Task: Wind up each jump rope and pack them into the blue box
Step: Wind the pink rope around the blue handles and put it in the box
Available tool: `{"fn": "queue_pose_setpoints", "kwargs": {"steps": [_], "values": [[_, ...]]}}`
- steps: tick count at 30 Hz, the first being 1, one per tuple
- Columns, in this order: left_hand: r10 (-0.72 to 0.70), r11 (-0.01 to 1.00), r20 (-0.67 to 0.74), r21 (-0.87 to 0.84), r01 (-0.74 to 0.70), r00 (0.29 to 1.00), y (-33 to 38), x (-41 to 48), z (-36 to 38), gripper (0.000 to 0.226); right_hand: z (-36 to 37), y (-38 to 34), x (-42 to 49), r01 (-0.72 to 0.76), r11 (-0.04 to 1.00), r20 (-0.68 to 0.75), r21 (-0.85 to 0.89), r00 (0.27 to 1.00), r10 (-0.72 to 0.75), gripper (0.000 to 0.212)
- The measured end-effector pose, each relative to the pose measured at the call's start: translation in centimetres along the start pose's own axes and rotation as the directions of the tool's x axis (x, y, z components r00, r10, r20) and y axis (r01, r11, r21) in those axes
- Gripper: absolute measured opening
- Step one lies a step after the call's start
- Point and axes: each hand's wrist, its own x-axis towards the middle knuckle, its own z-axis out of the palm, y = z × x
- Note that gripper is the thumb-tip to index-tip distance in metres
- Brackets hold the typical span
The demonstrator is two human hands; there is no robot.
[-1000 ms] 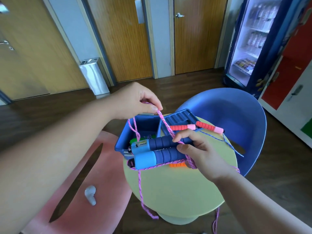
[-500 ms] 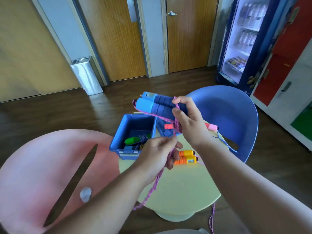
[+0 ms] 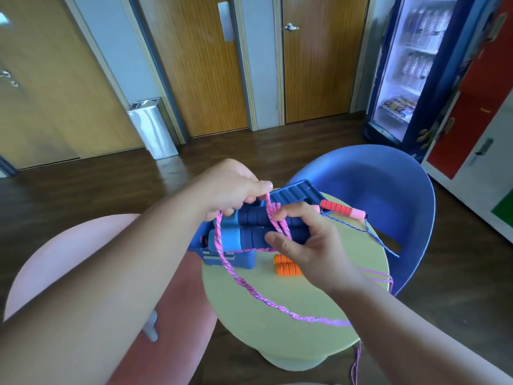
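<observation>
The right hand is gripping two blue foam rope handles over the blue plastic box on the round green desk; fingers of the left hand are pinching their pink braided cord.

Dark wooden floor, brown wooden doors, a lit glass-fronted drinks fridge, and a blue plastic chair.

Paired blue handles lie level in the grip, pink cord looped across them. Open blue box sits directly beneath.
</observation>
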Motion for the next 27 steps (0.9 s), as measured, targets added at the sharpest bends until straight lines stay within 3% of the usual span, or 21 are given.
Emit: {"fn": "queue_pose_setpoints", "kwargs": {"steps": [7, 12, 16, 18, 21, 24, 27], "values": [[0.075, 0.975, 0.01, 0.208, -0.075, 0.997, 0.9, -0.3, 0.5, 0.032, -1.4, 0.0, -0.2, -0.082, 0.978, 0.216, -0.194, 0.969, 0.124, 0.033], [0.08, 0.951, 0.039, 0.295, -0.088, 0.996, 1.5, -0.4, -0.4, 0.033, -3.0, 0.0, -0.3, -0.125, 0.984, 0.125, -0.13, 0.982, 0.141, 0.024], [-0.017, 0.901, 0.218, 0.426, -0.08, 0.976, 2.8, -1.0, -2.1, 0.018, -4.1, 0.2, -0.2, -0.143, 0.975, 0.058, -0.172, 0.986, 0.155, 0.024], [-0.001, 0.867, 0.274, 0.48, -0.136, 0.962, 3.1, -1.2, -2.9, 0.012, -4.4, 0.2, -0.2, -0.151, 0.972, 0.025, -0.179, 0.987, 0.158, 0.027], [0.178, 0.835, 0.257, 0.471, -0.284, 0.95, 3.7, -1.0, -3.6, 0.002, -4.7, -0.4, -0.4, -0.183, 0.977, 0.018, -0.106, 0.982, 0.186, 0.028], [0.285, 0.821, 0.256, 0.432, -0.373, 0.924, 3.2, -0.2, -3.9, 0.006, -4.4, -1.3, -0.8, -0.238, 0.971, 0.076, 0.003, 0.968, 0.238, 0.026], [0.317, 0.897, 0.243, 0.238, -0.373, 0.917, 1.8, 0.5, -3.4, 0.01, -3.7, -2.6, -1.2, -0.288, 0.947, 0.128, 0.141, 0.954, 0.271, 0.022]]}}
